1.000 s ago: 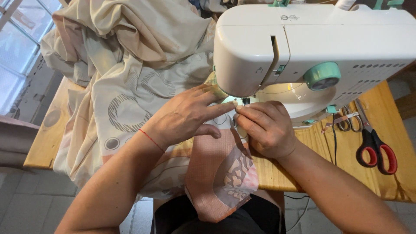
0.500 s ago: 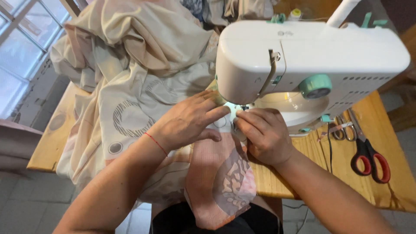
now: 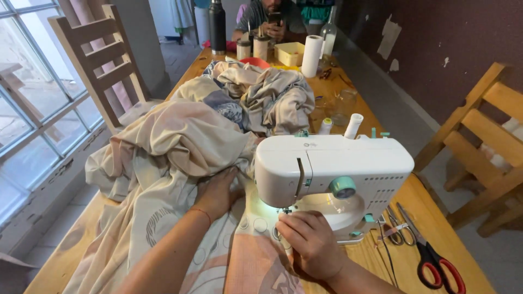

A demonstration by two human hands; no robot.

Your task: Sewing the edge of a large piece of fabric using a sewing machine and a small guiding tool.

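Cream patterned fabric [image 3: 163, 179] lies heaped over the near end of the long wooden table [image 3: 436, 239], spilling off its left edge and running under the white sewing machine [image 3: 332, 169]. The left hand [image 3: 218, 193] lies flat on the cloth just left of the machine, palm down, fingers stretched away from the person and pressing the folds — gripping nothing. The right hand [image 3: 308, 242] rests in front of the needle area, knuckles up, fingers curled down onto the fabric at the lit plate; whether they pinch the cloth I cannot tell. A mint-green dial [image 3: 342, 188] sits on the machine's front. To the right of the machine lie small silver scissors [image 3: 397, 226] and red-handled scissors [image 3: 436, 264]. Farther down the table stand a white paper roll [image 3: 312, 56], a dark flask [image 3: 218, 26], a clear bottle [image 3: 328, 39] and a pale yellow box [image 3: 289, 53] — beyond them another person sits.
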